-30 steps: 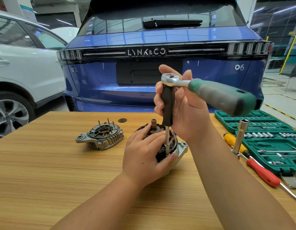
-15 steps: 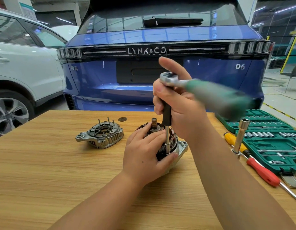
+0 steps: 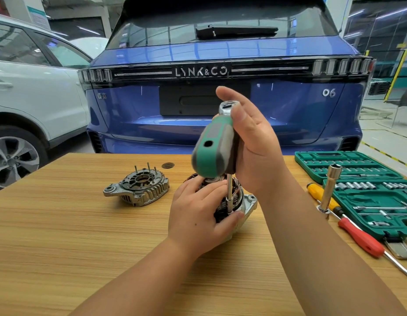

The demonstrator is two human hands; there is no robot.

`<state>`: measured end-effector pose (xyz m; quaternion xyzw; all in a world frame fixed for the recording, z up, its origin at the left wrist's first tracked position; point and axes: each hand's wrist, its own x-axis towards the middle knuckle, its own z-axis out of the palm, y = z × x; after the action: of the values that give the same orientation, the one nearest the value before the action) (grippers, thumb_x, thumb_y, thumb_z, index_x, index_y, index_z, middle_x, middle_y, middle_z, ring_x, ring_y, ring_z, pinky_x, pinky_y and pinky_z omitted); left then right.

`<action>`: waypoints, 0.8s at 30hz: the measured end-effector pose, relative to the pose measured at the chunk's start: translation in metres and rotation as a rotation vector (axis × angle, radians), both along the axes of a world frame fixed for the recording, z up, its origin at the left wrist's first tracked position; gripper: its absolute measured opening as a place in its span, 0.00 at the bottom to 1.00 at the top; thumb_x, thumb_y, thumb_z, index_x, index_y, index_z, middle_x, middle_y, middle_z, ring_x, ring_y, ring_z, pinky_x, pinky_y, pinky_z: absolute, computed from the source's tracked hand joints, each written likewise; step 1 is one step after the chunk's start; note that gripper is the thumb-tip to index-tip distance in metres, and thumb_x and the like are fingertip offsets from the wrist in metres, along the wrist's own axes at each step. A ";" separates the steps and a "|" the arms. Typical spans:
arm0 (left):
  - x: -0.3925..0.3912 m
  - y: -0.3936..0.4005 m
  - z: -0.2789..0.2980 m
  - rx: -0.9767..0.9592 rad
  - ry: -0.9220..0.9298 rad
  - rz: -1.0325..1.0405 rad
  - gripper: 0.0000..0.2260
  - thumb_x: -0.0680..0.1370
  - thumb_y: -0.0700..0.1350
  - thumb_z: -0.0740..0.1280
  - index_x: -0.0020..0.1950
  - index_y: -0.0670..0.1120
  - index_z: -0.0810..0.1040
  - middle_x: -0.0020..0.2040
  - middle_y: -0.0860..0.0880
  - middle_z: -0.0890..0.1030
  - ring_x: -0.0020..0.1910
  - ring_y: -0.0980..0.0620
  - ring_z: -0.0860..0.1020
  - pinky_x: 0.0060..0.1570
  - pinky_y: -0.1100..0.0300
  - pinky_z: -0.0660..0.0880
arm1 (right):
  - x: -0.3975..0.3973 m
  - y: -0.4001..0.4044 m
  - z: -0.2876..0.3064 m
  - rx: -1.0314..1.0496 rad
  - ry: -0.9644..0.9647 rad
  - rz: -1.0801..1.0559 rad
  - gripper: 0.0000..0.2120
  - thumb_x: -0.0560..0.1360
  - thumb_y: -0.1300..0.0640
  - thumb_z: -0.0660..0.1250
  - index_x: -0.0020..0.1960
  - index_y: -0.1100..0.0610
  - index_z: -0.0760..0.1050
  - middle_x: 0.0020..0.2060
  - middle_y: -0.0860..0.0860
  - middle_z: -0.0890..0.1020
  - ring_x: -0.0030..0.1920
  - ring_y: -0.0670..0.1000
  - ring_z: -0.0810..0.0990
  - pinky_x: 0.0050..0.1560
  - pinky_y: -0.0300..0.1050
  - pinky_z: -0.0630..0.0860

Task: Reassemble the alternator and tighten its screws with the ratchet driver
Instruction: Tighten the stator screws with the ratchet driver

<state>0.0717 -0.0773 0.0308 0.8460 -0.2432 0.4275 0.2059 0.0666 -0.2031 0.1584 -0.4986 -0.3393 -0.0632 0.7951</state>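
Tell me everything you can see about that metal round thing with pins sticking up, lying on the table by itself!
The alternator end cover is a round piece of grey cast metal with a darker ring inside and a hole in the middle. Ribs run round its side, and an ear with a hole sticks out at its left. Several thin pins stand up from its top. It lies flat on the wooden table, left of the alternator body. No hand touches it.
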 end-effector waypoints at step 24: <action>0.002 -0.001 -0.002 0.007 0.032 0.016 0.23 0.74 0.65 0.66 0.62 0.54 0.83 0.62 0.57 0.83 0.72 0.43 0.72 0.66 0.43 0.70 | 0.009 -0.004 -0.004 0.084 -0.070 0.123 0.20 0.76 0.57 0.57 0.67 0.53 0.72 0.39 0.56 0.75 0.33 0.53 0.69 0.33 0.47 0.65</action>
<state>0.0733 -0.0784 0.0288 0.8554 -0.2346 0.4145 0.2035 0.0756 -0.2074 0.1541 -0.4404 -0.3940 -0.0461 0.8054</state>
